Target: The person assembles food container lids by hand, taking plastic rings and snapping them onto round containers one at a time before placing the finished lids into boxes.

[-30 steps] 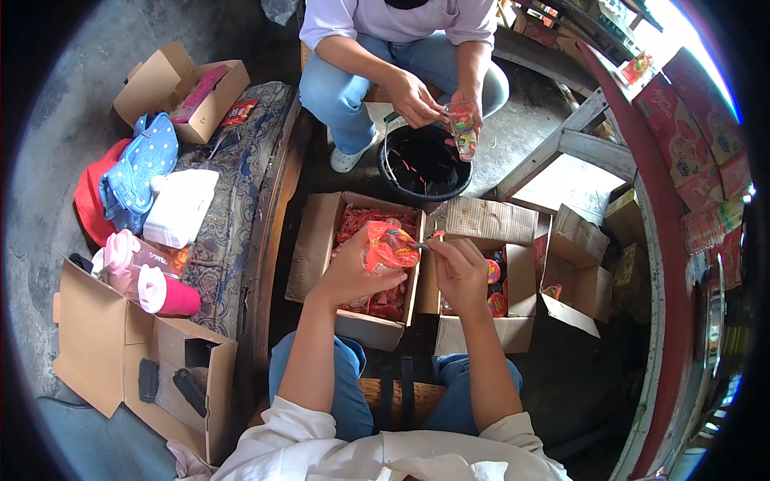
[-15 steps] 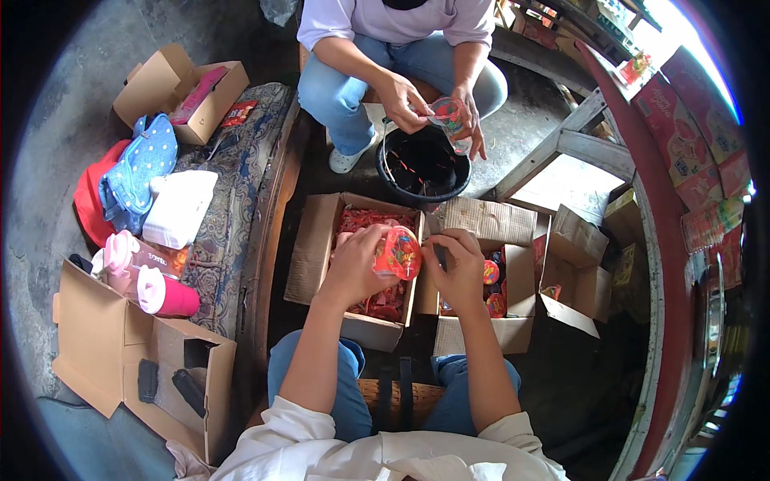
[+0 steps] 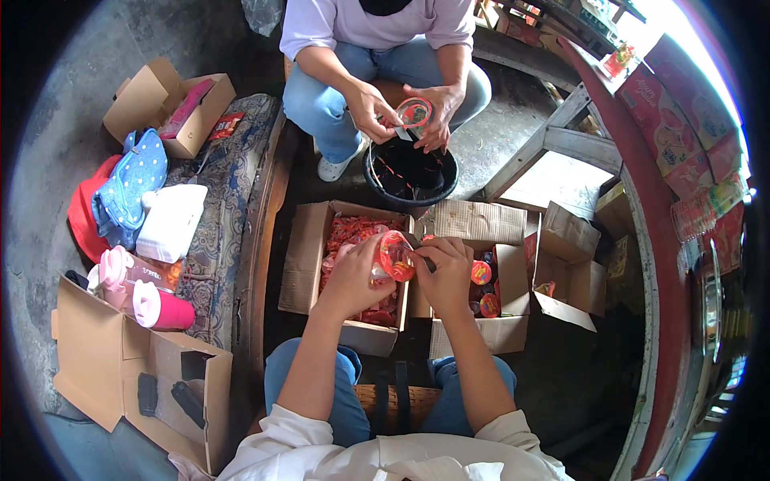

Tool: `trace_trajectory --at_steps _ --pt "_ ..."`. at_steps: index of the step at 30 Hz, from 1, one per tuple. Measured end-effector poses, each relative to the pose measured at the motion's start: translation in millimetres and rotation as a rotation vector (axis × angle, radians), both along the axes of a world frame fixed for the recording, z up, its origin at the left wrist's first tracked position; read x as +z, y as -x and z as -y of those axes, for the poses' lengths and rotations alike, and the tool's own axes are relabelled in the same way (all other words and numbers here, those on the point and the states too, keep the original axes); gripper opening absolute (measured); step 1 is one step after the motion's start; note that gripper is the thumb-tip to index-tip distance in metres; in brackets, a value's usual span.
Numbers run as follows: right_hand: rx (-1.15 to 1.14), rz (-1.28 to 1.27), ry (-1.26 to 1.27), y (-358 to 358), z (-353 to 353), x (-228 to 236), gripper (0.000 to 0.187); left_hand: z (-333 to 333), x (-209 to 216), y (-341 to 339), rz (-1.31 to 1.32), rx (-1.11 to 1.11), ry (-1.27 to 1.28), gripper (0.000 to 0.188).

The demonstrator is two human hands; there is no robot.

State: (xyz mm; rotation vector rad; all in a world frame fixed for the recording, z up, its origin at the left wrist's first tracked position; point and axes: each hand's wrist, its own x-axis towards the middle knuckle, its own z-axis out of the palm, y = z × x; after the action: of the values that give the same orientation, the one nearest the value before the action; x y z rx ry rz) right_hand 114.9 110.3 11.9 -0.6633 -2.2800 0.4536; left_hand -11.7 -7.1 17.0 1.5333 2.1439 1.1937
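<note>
A clear plastic cup with a red printed film is tilted in my left hand, whose fingers wrap round its side. My right hand is closed in a pinch at the cup's right rim; a small dark sliver shows by its fingertips, too small to name. Below the hands stands a carton of red film scraps. To its right, a second carton holds several round cups with colourful lids.
Opposite, a co-worker's hands hold a red-rimmed clear cup over a black bucket. An open carton stands right, by a red-edged wooden frame. A pink tumbler and bags lie left.
My right hand has moved from beside the cup onto its rim, and the cup has turned in my left hand. The co-worker's cup has tipped and shifted left and slightly down.
</note>
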Motion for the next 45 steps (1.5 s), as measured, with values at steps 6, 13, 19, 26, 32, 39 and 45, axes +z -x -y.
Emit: trace_trajectory --at_steps 6,13,19,26,32,39,45 --pt "0.006 -0.053 -0.009 5 8 2 0.008 -10 -16 -9 -0.186 0.170 -0.024 0.059" --pt "0.017 -0.021 0.111 -1 -3 1 0.009 -14 -14 -12 -0.185 0.163 -0.037 0.051" --pt "0.067 -0.003 0.169 -4 -9 4 0.012 -12 -10 -7 -0.088 0.111 -0.044 0.051" --pt "0.110 0.032 0.197 -6 -12 7 0.013 -9 -13 -1 -0.024 0.053 -0.027 0.056" --pt "0.136 0.066 0.170 -9 -14 9 0.012 -8 -9 4 0.074 -0.050 0.030 0.047" --pt "0.160 0.076 0.146 -10 -16 10 0.011 -6 -6 8 0.271 -0.136 0.036 0.042" --pt "0.152 0.088 0.113 -10 -16 8 0.011 -4 -5 7 0.363 -0.169 -0.008 0.037"
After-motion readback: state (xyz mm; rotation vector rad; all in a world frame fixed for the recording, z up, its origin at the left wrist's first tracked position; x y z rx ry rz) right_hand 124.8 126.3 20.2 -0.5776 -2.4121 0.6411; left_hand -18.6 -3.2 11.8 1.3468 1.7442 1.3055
